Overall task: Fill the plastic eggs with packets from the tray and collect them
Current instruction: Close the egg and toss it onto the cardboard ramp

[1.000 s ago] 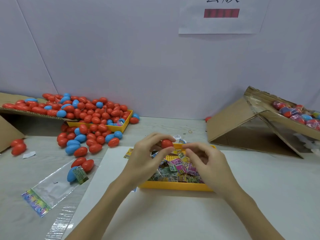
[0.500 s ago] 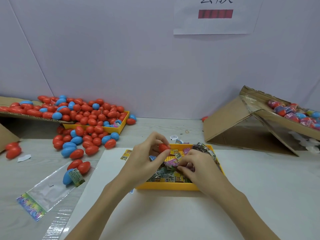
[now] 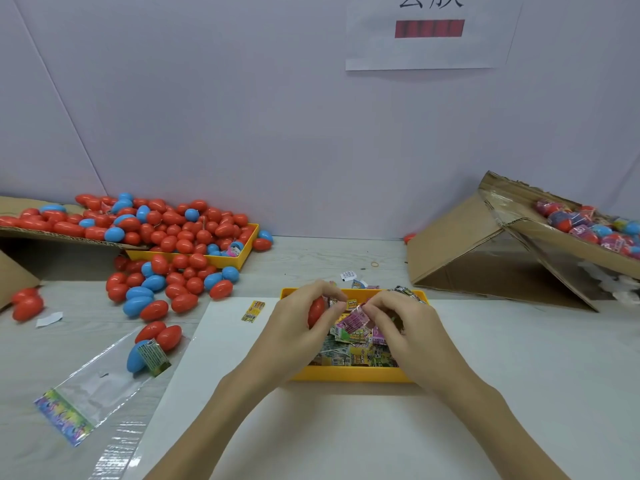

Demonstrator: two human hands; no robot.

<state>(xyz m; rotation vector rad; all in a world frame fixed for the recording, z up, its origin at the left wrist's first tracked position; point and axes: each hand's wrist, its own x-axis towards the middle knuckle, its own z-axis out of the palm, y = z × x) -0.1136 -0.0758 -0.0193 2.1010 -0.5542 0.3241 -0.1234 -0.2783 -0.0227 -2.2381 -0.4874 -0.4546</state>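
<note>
A yellow tray (image 3: 349, 374) full of small colourful packets sits in front of me on a white sheet. My left hand (image 3: 298, 327) is closed around a red plastic egg (image 3: 316, 311) above the tray's left side. My right hand (image 3: 401, 327) pinches a pink packet (image 3: 353, 320) between its fingertips, right beside the egg. The two hands almost touch over the tray.
A heap of red and blue eggs (image 3: 166, 237) spills from a cardboard flap and a second yellow tray (image 3: 221, 261) at the left. A clear bag (image 3: 100, 379) with three eggs lies near left. A cardboard box (image 3: 502, 251) with wrapped eggs stands at the right.
My right hand dipped into the tray and came up pinching a pink packet. My left hand kept the red egg and lowered slightly toward the tray.
</note>
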